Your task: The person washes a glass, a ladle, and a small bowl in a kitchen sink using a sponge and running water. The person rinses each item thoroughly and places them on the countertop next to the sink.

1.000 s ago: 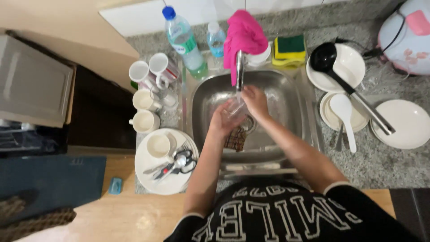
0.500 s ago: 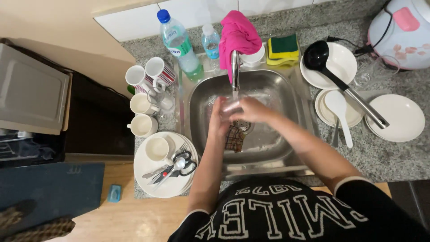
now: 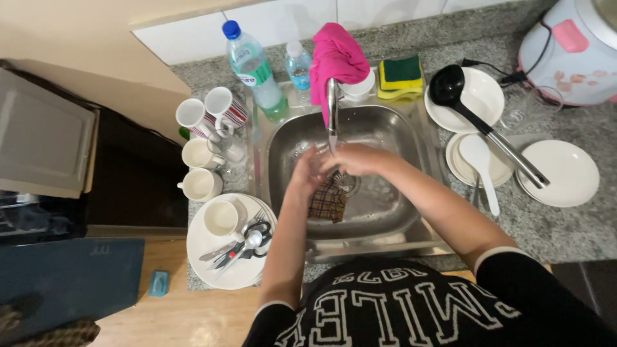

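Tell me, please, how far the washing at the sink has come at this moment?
Looks done: cups and a plate of cutlery stand left of the sink, seemingly washed. In hand: the left hand and right hand meet under the tap; what they hold is unclear. A checked cloth lies in the basin. Probably left: the ladle, white spoon and plates on the right.

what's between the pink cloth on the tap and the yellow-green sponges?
Head view: a small white round container sits between the pink cloth and the stacked yellow-green sponges, partly hidden by the cloth.
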